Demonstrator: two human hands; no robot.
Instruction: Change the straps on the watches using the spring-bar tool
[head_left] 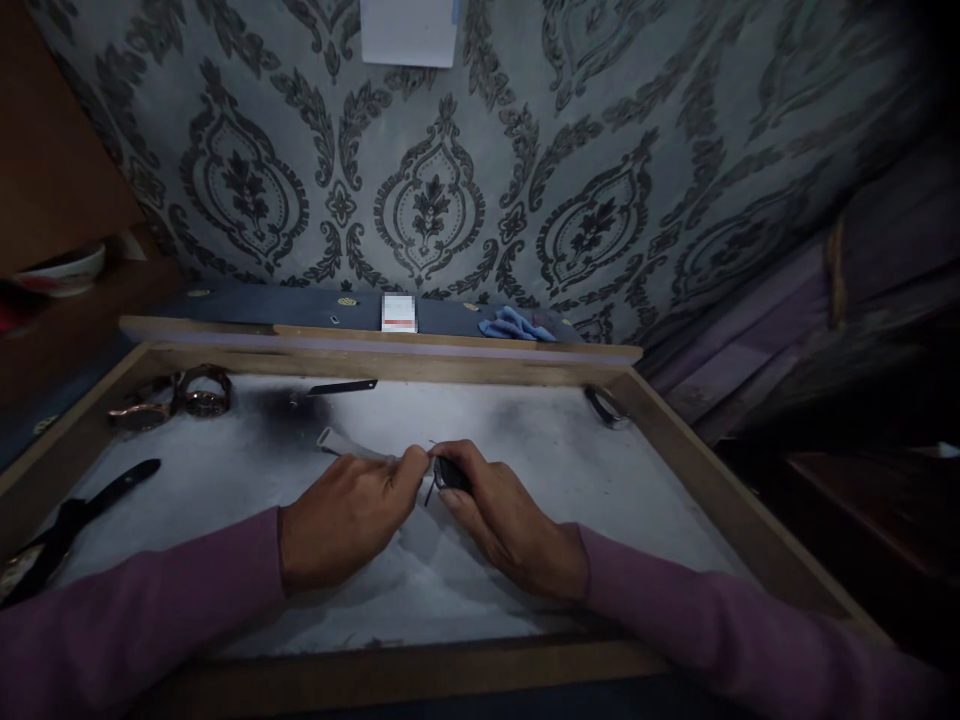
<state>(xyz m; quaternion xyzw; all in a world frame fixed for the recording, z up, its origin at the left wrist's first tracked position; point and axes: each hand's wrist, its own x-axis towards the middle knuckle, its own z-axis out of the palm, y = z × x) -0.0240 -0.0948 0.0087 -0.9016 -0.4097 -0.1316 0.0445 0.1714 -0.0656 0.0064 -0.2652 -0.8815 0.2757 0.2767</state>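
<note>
Over the middle of a wood-framed tray (525,355), my left hand (352,515) is closed on a light grey watch strap (341,441), whose buckle end sticks out to the upper left. Close beside it on the right, my right hand (514,520) grips a small dark watch case (452,474) between thumb and fingers. A thin dark piece (430,490) shows between the two hands; whether it is a tool or a watch part I cannot tell. Whether strap and case are joined is hidden by my fingers.
Inside the tray lie two metal watches (205,392) at back left, a black-strapped watch (82,515) at left, a black strap piece (343,387) at the back and another watch (606,407) at back right. Behind the rim are a small white box (399,313) and a blue cloth (516,323).
</note>
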